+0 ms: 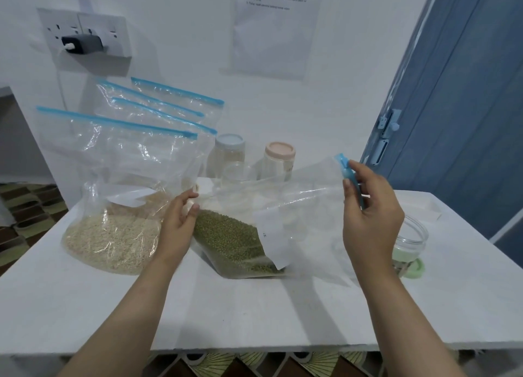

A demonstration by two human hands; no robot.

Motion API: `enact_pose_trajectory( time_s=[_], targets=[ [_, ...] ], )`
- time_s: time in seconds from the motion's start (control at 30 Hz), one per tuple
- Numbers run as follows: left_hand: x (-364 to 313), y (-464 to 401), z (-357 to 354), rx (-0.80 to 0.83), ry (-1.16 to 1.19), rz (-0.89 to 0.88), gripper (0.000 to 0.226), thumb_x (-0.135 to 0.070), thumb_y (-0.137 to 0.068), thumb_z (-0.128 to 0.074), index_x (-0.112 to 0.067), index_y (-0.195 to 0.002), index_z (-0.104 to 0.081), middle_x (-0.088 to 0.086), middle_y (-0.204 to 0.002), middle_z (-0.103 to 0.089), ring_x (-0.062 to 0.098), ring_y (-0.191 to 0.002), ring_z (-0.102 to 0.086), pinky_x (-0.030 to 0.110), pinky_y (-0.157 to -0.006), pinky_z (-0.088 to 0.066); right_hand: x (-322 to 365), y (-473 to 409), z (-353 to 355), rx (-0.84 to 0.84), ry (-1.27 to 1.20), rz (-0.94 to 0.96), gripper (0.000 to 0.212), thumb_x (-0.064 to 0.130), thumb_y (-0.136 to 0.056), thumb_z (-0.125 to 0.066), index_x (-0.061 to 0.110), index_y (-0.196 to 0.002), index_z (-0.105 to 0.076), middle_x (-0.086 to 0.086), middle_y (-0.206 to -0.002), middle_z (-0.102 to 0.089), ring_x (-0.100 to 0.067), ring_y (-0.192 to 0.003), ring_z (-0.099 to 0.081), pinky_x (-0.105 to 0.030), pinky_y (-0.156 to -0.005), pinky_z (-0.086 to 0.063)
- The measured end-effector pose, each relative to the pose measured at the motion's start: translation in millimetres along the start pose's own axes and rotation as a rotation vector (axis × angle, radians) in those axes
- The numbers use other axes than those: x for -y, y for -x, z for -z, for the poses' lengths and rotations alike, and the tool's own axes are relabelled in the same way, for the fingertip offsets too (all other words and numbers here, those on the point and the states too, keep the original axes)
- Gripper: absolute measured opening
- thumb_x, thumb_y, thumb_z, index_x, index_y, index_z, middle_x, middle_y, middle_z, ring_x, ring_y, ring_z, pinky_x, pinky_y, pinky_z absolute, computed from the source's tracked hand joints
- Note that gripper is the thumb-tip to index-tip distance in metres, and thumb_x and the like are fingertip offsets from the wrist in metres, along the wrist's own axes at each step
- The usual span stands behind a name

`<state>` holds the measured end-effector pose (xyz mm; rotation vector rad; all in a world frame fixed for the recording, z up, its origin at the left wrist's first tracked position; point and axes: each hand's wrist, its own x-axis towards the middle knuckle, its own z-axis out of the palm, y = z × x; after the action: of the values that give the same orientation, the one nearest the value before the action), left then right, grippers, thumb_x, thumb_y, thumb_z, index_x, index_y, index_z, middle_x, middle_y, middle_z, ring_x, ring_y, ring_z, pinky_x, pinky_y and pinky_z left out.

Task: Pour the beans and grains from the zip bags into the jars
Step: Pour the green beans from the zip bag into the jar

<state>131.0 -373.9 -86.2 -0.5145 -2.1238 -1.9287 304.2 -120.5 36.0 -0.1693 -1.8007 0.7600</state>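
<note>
Head view: right hand (370, 215) fingers (348, 187) pinched bean bag (254, 223) zip end; left hand (177, 229) fingers (189, 196) gripped its other edge. Beans lay below, on tabletop (254, 314). Open jar (410, 240) just right of right fingers; grain bag (113, 207) left of left fingers.

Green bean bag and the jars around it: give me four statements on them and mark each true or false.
1. The right hand pinches the blue zip end of the green bean bag. True.
2. The left hand rests flat on the table, away from every bag. False: it holds the bean bag's plastic.
3. The pink-lidded jar stands closed. True.
4. The open jar at the right is full of beans. False: it looks nearly empty.
</note>
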Motion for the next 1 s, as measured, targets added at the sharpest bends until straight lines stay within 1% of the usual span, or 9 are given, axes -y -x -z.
enact_pose_trajectory(
  time_s=[0.1, 0.23, 0.4, 0.57, 0.67, 0.73, 0.8, 0.93, 1.0],
  targets=[
    [7.2, 3.7, -6.3, -0.041, 0.062, 0.045, 0.022, -0.017, -0.099, -0.058, -0.038, -0.1, -0.062, -0.021, -0.115, -0.065, 0.01, -0.119, -0.059, 0.034, -0.103, -0.044, -2.3, -1.5, -1.2, 0.02, -0.008, 0.007, 0.028, 0.006, -0.098, -0.06, 0.011, -0.124, -0.066, 0.008, -0.106, -0.062, -0.001, -0.092, -0.059, -0.015, -0.077, -0.05],
    [2.4, -2.8, -9.4, -0.189, 0.027, 0.076, 0.028, -0.009, -0.096, -0.062, -0.035, -0.087, -0.062, -0.023, -0.089, -0.068, -0.007, -0.087, -0.062, 0.024, -0.086, -0.047, -5.5, -5.3, -3.2, 0.03, -0.02, 0.015, 0.028, 0.006, -0.097, -0.061, 0.011, -0.124, -0.066, 0.008, -0.105, -0.062, -0.005, -0.091, -0.059, -0.025, -0.076, -0.053],
    [-14.0, -9.9, -20.6, -0.29, 0.052, 0.053, 0.021, -0.005, -0.097, -0.059, -0.026, -0.092, -0.063, -0.012, -0.084, -0.065, -0.011, -0.073, -0.061, 0.01, -0.072, -0.046, -9.3, -13.5, -1.7, 0.021, -0.076, 0.027, 0.027, 0.005, -0.097, -0.06, 0.011, -0.123, -0.066, 0.01, -0.099, -0.06, -0.008, -0.087, -0.06, -0.038, -0.073, -0.057],
    [-19.5, -16.6, -30.4, -0.332, 0.063, 0.081, 0.032, 0.001, -0.098, -0.051, -0.029, -0.091, -0.061, -0.003, -0.079, -0.064, -0.002, -0.063, -0.063, 0.011, -0.062, -0.047, -11.0, -26.9, -4.7, 0.048, -0.116, 0.036, 0.029, 0.006, -0.098, -0.059, 0.015, -0.124, -0.067, 0.023, -0.096, -0.057, -0.012, -0.085, -0.06, -0.039, -0.075, -0.056],
    [-18.9, -13.1, -36.1, -0.323, 0.112, 0.135, 0.033, 0.004, -0.099, -0.046, -0.025, -0.085, -0.052, 0.0, -0.087, -0.061, 0.006, -0.069, -0.059, 0.013, -0.063, -0.045, -17.0, -31.7, -6.6, 0.072, -0.138, 0.049, 0.03, 0.004, -0.098, -0.059, 0.017, -0.123, -0.068, 0.009, -0.092, -0.061, -0.007, -0.082, -0.058, -0.027, -0.074, -0.05],
    [-21.0, -10.5, -36.3, -0.326, 0.139, 0.158, 0.034, 0.006, -0.099, -0.045, -0.021, -0.08, -0.056, -0.001, -0.088, -0.061, 0.009, -0.074, -0.057, 0.02, -0.074, -0.045, -21.1, -33.4, -6.8, 0.092, -0.123, 0.082, 0.03, 0.001, -0.096, -0.059, 0.015, -0.12, -0.07, 0.0, -0.089, -0.061, 0.0, -0.08, -0.055, -0.011, -0.072, -0.041],
    [-25.1, -7.6, -35.5, -0.307, 0.165, 0.186, 0.033, 0.003, -0.096, -0.049, -0.022, -0.081, -0.063, 0.003, -0.1, -0.064, 0.013, -0.08, -0.058, 0.025, -0.079, -0.045, -24.5, -34.8, -6.0, 0.111, -0.117, 0.085, 0.031, -0.001, -0.096, -0.059, 0.014, -0.12, -0.071, -0.001, -0.088, -0.061, 0.004, -0.079, -0.054, -0.006, -0.073, -0.037],
    [-27.1, 4.5, -35.0, -0.197, 0.161, 0.184, 0.027, -0.007, -0.095, -0.062, -0.03, -0.107, -0.07, -0.004, -0.129, -0.062, 0.011, -0.115, -0.058, 0.031, -0.103, -0.044, -31.4, -37.2, -1.9, 0.145, -0.149, 0.053, 0.032, -0.001, -0.096, -0.058, 0.015, -0.121, -0.071, 0.0, -0.092, -0.061, 0.002, -0.081, -0.055, -0.008, -0.073, -0.04],
    [-28.0, 10.5, -39.4, -0.17, 0.125, 0.161, 0.031, -0.006, -0.095, -0.063, -0.025, -0.12, -0.066, -0.009, -0.128, -0.059, 0.008, -0.124, -0.052, 0.024, -0.105, -0.039, -33.9, -37.6, 0.6, 0.164, -0.173, 0.04, 0.033, -0.001, -0.096, -0.058, 0.016, -0.121, -0.07, 0.0, -0.093, -0.061, -0.001, -0.081, -0.056, -0.01, -0.072, -0.042]
  ],
)
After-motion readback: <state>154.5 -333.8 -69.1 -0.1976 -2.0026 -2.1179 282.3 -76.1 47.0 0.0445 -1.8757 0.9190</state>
